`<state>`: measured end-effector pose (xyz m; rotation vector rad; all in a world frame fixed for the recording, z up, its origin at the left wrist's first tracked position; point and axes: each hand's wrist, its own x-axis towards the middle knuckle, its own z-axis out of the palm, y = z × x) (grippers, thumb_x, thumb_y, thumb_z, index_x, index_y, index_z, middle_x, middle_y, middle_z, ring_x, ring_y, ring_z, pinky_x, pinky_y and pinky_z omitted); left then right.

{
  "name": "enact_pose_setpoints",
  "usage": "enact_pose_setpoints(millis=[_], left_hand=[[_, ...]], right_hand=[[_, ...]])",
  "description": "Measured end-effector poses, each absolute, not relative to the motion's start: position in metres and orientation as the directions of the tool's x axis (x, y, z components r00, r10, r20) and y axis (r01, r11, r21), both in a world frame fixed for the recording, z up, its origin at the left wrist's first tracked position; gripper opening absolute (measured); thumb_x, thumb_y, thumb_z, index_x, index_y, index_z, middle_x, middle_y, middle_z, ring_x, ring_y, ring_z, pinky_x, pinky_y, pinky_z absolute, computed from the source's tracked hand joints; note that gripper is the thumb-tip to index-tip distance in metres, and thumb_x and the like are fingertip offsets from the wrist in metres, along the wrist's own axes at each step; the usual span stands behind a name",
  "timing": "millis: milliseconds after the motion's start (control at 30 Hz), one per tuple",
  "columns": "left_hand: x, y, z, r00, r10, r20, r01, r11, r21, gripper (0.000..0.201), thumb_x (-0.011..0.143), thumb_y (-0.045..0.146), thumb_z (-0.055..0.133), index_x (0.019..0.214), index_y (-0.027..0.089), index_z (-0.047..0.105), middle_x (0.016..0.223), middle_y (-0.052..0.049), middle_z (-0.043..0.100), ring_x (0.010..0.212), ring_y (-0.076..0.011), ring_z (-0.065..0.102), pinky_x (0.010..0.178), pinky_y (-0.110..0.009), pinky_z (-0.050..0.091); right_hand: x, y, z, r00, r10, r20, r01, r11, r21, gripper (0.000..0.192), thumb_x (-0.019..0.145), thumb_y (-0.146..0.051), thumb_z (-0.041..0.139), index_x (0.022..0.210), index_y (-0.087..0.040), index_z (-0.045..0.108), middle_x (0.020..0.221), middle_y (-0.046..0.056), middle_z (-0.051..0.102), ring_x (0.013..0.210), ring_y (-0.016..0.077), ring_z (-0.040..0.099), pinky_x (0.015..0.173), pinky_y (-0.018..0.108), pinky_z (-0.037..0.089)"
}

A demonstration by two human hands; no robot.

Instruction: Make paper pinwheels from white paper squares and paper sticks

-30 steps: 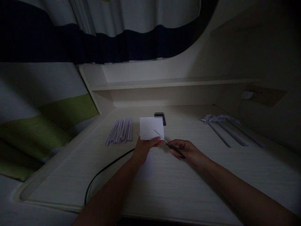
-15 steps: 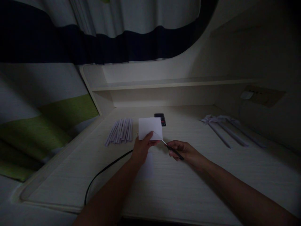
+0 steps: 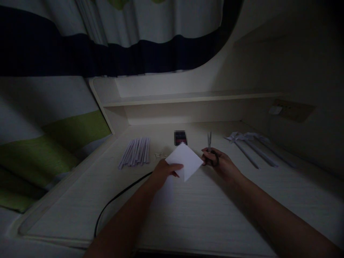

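A square white sheet of paper is pinched in my left hand, thumb on top, with one corner pointing toward me. My right hand is closed around the dark handles of a pair of scissors; the blades point away from me, apart from the paper. Beneath my left hand, another pale sheet lies on the desk, partly covered. Small pale scraps lie just behind my left hand.
Several rolled paper tubes lie side by side on the left. At right rest paper tubes with folded paper tops. A dark object, blurred out, sits behind the paper. A black cable curves across the desk; a shelf runs behind.
My left hand has turned the paper so that a corner faces me. My right hand has drawn the scissors away to the right, and their blades now point away from me.
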<state>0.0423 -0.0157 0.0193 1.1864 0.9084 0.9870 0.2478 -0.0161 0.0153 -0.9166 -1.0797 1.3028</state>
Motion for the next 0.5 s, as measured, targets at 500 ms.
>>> enact_pose_setpoints(millis=[500], left_hand=[[0.048, -0.007, 0.009, 0.356, 0.935, -0.005, -0.295, 0.118, 0.948, 0.045, 0.069, 0.053, 0.049, 0.088, 0.014, 0.059, 0.088, -0.01, 0.062, 0.079, -0.0181, 0.057, 0.069, -0.03, 0.044]], right_hand=[[0.234, -0.027, 0.012, 0.072, 0.994, 0.085, -0.352, 0.105, -0.93, 0.035, 0.046, -0.018, 0.074, 0.075, -0.019, 0.055, 0.07, -0.002, 0.061, 0.062, 0.0123, 0.056, 0.059, 0.024, 0.043]])
